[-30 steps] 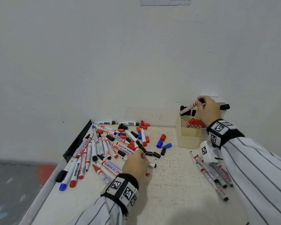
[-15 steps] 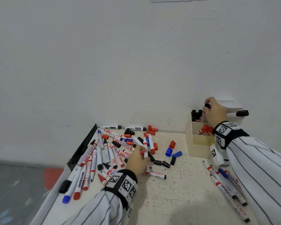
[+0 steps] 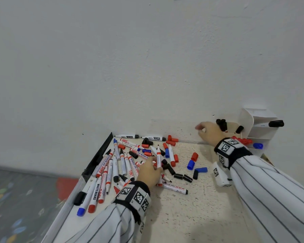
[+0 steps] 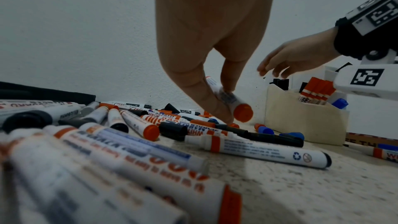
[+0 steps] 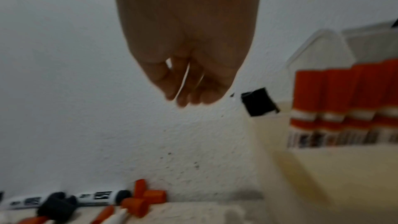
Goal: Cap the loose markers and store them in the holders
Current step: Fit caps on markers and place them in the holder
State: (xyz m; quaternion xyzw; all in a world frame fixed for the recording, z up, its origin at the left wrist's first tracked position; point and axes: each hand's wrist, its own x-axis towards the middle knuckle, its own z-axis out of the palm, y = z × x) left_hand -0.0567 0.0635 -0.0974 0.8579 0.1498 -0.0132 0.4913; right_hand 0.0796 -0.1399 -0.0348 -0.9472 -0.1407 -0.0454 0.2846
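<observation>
Left hand [image 3: 150, 170] pinches uncapped red marker [image 3: 158, 159] above pile. Right hand [image 3: 209, 132] empty, fingers loose, beside holder [image 4: 305, 122].

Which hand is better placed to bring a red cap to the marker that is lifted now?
Right, probably. The left hand grips the uncapped red marker; the right hand is empty beside the holder, with loose red caps nearby.
</observation>
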